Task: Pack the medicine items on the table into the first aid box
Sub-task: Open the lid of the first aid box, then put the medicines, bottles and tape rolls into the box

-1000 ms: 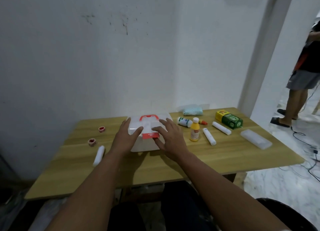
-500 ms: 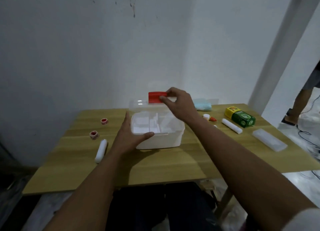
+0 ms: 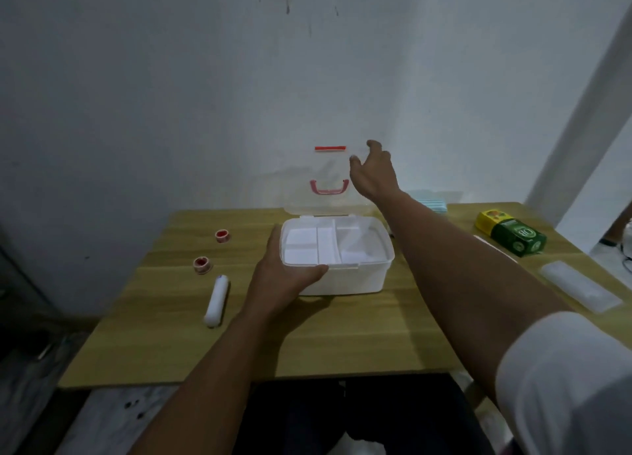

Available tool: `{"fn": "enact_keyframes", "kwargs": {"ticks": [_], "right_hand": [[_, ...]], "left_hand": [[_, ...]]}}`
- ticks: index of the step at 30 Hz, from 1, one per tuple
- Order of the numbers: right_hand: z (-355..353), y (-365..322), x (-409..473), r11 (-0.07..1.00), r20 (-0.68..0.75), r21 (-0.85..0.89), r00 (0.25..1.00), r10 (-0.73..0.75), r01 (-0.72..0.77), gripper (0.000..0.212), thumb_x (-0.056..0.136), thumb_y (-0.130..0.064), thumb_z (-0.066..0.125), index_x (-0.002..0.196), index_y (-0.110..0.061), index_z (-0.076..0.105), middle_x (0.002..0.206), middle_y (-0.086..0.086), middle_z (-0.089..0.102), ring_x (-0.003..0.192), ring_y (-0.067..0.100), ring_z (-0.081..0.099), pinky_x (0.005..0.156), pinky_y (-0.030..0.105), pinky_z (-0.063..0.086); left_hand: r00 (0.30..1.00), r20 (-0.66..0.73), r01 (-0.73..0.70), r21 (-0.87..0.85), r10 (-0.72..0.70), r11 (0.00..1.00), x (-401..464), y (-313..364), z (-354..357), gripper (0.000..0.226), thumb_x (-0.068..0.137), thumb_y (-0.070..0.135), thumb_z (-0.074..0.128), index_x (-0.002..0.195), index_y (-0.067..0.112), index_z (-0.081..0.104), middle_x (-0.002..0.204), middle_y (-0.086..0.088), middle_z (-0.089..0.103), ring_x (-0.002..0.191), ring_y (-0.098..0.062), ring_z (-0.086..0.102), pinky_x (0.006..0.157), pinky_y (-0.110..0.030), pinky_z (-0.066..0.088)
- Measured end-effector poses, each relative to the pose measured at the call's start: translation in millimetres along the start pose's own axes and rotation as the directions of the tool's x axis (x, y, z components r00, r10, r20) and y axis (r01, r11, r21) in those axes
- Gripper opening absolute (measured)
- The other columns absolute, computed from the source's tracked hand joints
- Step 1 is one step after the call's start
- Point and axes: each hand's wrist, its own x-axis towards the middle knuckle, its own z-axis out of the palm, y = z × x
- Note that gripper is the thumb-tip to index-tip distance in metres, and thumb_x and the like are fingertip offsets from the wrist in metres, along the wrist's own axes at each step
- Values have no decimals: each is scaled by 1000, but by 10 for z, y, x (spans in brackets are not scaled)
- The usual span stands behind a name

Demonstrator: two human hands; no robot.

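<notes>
The white first aid box point(image 3: 355, 280) stands mid-table with its clear lid point(image 3: 328, 171) swung up against the wall; a white divided tray shows inside. My left hand point(image 3: 284, 277) grips the box's front-left corner. My right hand point(image 3: 372, 174) is at the lid's right edge, fingers spread, holding nothing. Left of the box lie a white roll point(image 3: 217, 299) and two red-centred tape rolls point(image 3: 202, 265), point(image 3: 222, 236). On the right are a green and yellow carton point(image 3: 511, 237), a clear flat case point(image 3: 581, 287) and a teal striped pack point(image 3: 434, 205). My right arm hides other items.
The wooden table point(image 3: 342, 338) stands against a white wall. A white pillar point(image 3: 581, 112) rises at the right, and part of another person's leg shows at the far right edge. My legs are under the table's front edge.
My right hand has swung the lid from shut to fully upright and has let go of its red latch. My left hand has stayed on the box.
</notes>
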Motion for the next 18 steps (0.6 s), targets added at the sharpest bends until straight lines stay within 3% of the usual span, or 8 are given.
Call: {"fn": "enact_keyframes", "kwargs": {"ticks": [2, 4, 8, 12, 15, 18], "right_hand": [[6, 63, -4, 998, 46, -20, 998, 53, -52, 63, 101, -28, 51, 156, -10, 25, 153, 23, 34, 132, 40, 50, 107, 41, 40], [21, 119, 2, 994, 96, -25, 990, 108, -107, 66, 101, -25, 51, 157, -7, 23, 154, 24, 34, 136, 40, 46, 110, 40, 38], [-54, 208, 18, 985, 170, -21, 970, 171, -170, 65, 99, -23, 50, 156, -1, 28, 158, 20, 39, 143, 36, 40, 112, 39, 38], [-258, 265, 43, 981, 184, 27, 966, 183, -192, 59, 99, -21, 51, 152, 0, 37, 156, 17, 41, 137, 36, 46, 110, 48, 45], [-510, 394, 66, 994, 101, -13, 989, 109, -109, 51, 96, -21, 56, 144, -4, 54, 149, 15, 54, 135, 32, 52, 111, 42, 46], [-835, 687, 74, 987, -17, -142, 997, 76, -78, 38, 91, -19, 60, 127, -11, 72, 132, 10, 69, 125, 28, 62, 106, 33, 47]], "left_hand": [[1000, 18, 17, -5, -17, 1000, 13, 33, -1, 105, 74, 41, 92, 155, 45, 26, 123, 32, 47, 111, 2, 51, 86, -20, 48], [998, 66, -2, 15, 1, 1000, 53, 48, -25, 89, 76, 37, 92, 141, 49, 32, 120, 36, 48, 108, 7, 52, 76, -11, 44], [994, 103, -33, 13, 32, 999, 99, 45, -32, 97, 69, 52, 91, 150, 43, 37, 131, 25, 56, 120, -5, 55, 81, -21, 48], [996, 83, -40, 11, 39, 999, 101, 53, 29, 95, 74, 44, 91, 152, 41, 37, 129, 24, 53, 119, -7, 53, 78, -19, 46], [997, 76, -29, 18, 27, 999, 123, 44, 82, 98, 75, 41, 91, 155, 39, 34, 132, 19, 50, 119, -9, 50, 83, -24, 48], [998, 65, -11, 53, 8, 999, 167, 56, 94, 109, 70, 56, 90, 159, 37, 30, 145, 14, 49, 128, -15, 49, 95, -34, 46]]}}
